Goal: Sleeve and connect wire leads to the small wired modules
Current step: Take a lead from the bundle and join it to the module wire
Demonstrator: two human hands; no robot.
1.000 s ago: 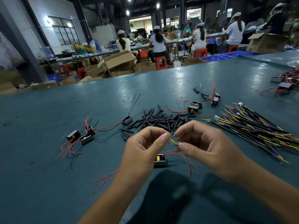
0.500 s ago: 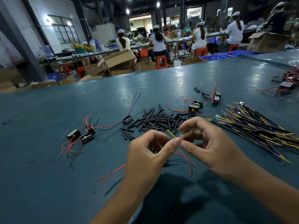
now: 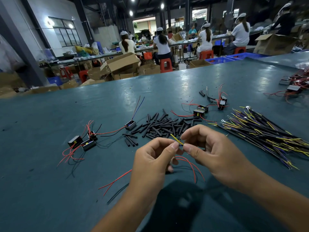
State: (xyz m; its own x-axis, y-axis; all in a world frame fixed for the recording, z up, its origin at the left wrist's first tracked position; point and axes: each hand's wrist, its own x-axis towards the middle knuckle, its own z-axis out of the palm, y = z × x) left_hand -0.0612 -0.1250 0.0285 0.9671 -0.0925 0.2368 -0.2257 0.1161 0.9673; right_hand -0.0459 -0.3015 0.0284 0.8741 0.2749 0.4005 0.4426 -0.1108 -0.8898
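Yellow wire lead point(image 3: 176, 140), thin and bent, pinched between left hand point(image 3: 151, 162) and right hand point(image 3: 213, 152).

Worktop point(image 3: 66, 190): teal, smooth, semi-glossy, glare patches far side, dark specks. Sleeves point(image 3: 163, 126): matt black tubing, rubbery look. Leads point(image 3: 267, 136): shiny plastic insulation, yellow, purple, black; a few bright metal ring tips. Modules point(image 3: 75, 141): black glossy plastic, thin red plastic-coated wires. Boxes point(image 3: 120, 62): matt brown cardboard. Stools point(image 3: 166, 64): red plastic. Crates point(image 3: 217, 59): blue plastic.
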